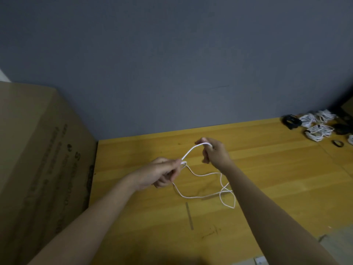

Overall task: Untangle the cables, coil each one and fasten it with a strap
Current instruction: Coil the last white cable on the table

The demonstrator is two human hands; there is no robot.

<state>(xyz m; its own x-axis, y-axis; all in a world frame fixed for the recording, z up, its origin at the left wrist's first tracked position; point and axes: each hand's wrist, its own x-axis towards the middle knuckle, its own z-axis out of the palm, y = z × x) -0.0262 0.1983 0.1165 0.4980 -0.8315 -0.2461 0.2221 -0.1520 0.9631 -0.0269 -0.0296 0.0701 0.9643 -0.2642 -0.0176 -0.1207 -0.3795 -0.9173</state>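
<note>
Both hands (189, 163) around white cable (202, 196)

A single head-worn view looks forward and down over the wooden table (267, 169), from above its near edge, with both forearms reaching away from the lens into the middle of the picture. The table fills the lower half and sits close; a grey wall (172, 64) behind the table takes the upper half. A cardboard box (38, 150) stands against the table's left side, very near the lens. The wide angle bends the table's far right corner, where bundled cables (319, 129) lie small and distant.
</note>
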